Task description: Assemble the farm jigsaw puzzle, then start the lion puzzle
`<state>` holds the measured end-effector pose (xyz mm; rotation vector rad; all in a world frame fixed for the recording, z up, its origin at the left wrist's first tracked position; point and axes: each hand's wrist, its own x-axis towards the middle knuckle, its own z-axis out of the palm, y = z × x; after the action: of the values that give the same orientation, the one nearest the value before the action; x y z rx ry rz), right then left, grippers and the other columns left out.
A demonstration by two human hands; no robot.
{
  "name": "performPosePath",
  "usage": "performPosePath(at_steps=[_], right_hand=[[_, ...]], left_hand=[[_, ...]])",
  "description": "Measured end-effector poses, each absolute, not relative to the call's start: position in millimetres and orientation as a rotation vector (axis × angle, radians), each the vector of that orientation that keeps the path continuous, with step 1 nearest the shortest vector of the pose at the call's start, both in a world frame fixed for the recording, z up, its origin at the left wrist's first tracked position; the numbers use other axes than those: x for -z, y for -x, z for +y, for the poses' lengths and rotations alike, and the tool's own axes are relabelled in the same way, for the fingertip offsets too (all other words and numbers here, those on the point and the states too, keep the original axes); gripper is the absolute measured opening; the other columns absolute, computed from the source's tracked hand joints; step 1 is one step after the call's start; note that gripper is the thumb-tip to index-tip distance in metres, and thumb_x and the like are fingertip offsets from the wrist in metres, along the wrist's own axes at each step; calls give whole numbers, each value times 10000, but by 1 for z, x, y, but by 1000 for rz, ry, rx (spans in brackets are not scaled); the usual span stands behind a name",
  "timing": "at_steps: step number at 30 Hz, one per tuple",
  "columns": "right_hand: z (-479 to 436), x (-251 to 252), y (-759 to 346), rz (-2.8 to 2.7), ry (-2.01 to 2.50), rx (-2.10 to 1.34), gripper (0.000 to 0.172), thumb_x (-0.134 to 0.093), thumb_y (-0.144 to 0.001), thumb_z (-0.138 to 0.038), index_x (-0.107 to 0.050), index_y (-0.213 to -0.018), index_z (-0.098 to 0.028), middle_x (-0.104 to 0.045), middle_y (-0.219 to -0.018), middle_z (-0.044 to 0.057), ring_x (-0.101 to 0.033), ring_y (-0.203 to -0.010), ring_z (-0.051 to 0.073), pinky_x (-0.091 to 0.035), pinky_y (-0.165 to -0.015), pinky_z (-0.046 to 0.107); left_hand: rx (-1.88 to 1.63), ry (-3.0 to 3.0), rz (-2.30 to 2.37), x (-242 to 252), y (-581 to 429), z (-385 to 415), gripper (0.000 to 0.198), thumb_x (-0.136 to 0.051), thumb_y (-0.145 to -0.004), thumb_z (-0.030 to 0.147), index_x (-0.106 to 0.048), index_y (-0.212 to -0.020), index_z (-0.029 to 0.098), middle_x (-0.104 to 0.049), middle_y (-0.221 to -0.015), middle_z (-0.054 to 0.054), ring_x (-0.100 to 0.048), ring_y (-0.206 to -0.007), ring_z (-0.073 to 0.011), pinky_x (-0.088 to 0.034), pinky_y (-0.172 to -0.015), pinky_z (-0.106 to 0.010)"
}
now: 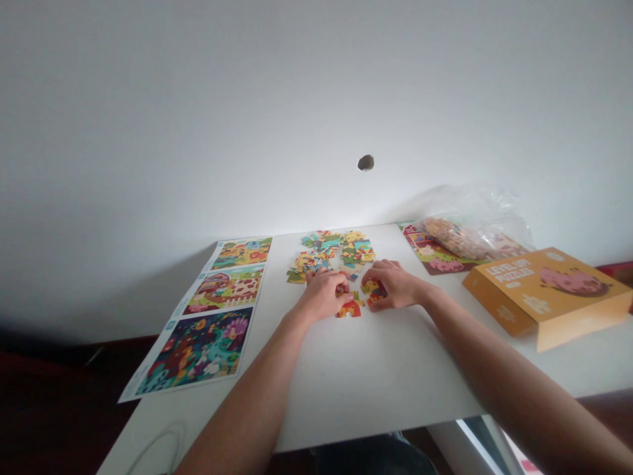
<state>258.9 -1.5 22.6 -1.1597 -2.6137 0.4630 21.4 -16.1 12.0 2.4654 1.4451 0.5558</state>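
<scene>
My left hand (pixel 324 295) rests curled on the white table (pixel 376 376), its fingertips pinching a red and orange puzzle piece (pixel 350 308). Just to its right, my right hand (pixel 393 285) is curled over another colourful puzzle piece (pixel 373 290). The two pieces lie almost touching between my hands. Behind them spreads a loose heap of several puzzle pieces (pixel 333 254).
Three picture sheets (pixel 212 310) lie in a row along the table's left edge. At the right stand an orange puzzle box (pixel 546 293) and a clear plastic bag of pieces (pixel 469 231) on another sheet. A white wall with a small hole (pixel 366 162) rises behind.
</scene>
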Motion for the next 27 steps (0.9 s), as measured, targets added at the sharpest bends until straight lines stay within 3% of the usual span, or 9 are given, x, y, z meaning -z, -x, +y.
performPosePath(at_steps=[7, 27], right_hand=[[-4, -26, -257, -2606, 1107, -460, 450, -797, -652, -473, -670, -1001, -217, -618, -960, 60, -551, -958, 256, -380, -908, 400], [-8, -20, -245, -2597, 1114, -435, 518, -784, -641, -593, -651, -982, -226, -618, -944, 53, -553, -944, 251, -369, -875, 381]], left_hand=[[-551, -2470, 1475, -11, -21, -15, 163, -715, -771, 367, -658, -714, 225, -710, -890, -15, -559, -957, -244, -344, -891, -405], [-600, -2491, 1442, -8, -22, -15, 114, -703, -776, 312, -655, -729, 220, -690, -882, -22, -563, -944, -249, -354, -870, -402]])
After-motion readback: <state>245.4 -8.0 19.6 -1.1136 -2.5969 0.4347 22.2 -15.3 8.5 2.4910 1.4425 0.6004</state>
